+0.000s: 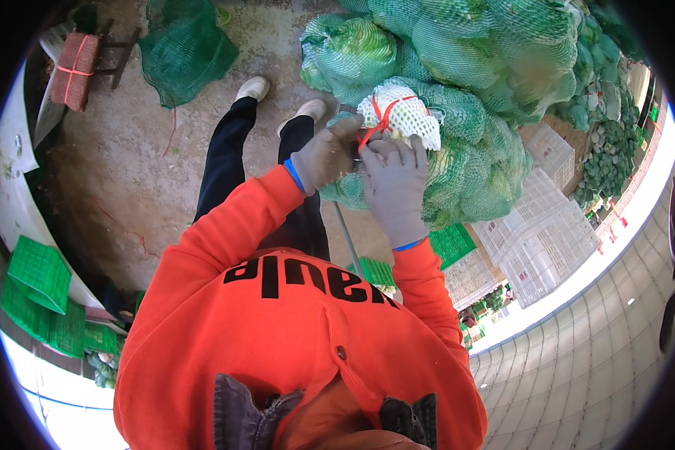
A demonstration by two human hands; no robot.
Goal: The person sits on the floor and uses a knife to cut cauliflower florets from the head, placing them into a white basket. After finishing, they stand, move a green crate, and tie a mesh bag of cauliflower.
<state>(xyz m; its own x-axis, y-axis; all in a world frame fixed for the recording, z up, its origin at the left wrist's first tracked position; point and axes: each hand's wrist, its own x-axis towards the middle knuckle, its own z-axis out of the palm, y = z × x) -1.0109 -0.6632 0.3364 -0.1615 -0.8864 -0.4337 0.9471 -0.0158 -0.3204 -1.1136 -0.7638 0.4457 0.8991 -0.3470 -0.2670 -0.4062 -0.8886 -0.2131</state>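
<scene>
Both my hands wear grey work gloves with blue at the cuffs. A pale vegetable head in a white foam net sleeve [430, 132] rests on a green mesh sack of cabbages [478, 163]. Around the sleeve runs a red tie [383, 115] with a knot. At the left of it, my left hand [326, 153] has its fingers bent at the tie's loose end. My right hand [396, 183] is close by, its fingers curled at the lower edge of the sleeve where the tie reaches its fingertips. The fingertips' exact hold is partly hidden.
More filled mesh sacks [472, 45] are piled ahead on the right. White plastic crates [545, 236] and a green crate [453, 247] stand to the right. On the floor lies a green mesh bag [185, 56], near a stool with a brown tied pad [76, 70]. Green crates [39, 275] are at left.
</scene>
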